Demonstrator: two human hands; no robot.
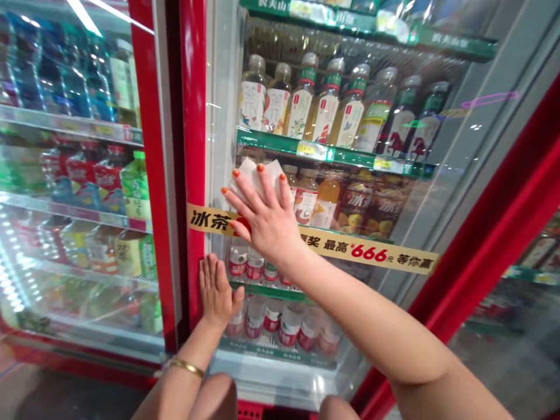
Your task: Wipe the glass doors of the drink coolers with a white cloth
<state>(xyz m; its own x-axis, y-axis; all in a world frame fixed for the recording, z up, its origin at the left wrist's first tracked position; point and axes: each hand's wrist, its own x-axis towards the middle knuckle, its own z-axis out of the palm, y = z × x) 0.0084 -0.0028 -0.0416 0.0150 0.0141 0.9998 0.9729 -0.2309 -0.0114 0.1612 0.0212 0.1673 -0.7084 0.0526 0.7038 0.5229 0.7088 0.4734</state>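
Well | right hand (pixel 262 219): open, fingers spread, pressing a white tissue (pixel 256 178) flat against the fridge's glass door (pixel 371 116), no grasp | left hand (pixel 216 289): open, palm braced beside the red door frame (pixel 192 116), holding nothing

Inside the glass-door drinks cooler (pixel 195 116), tea bottles (pixel 326 102) stood on a shelf (pixel 324 150) above juice bottles (pixel 326 201), with smaller bottles (pixel 280 324) on the 2 rows below. A printed banner (pixel 371 251) crossed the door, and a second cooler (pixel 74 169) stood to the left.
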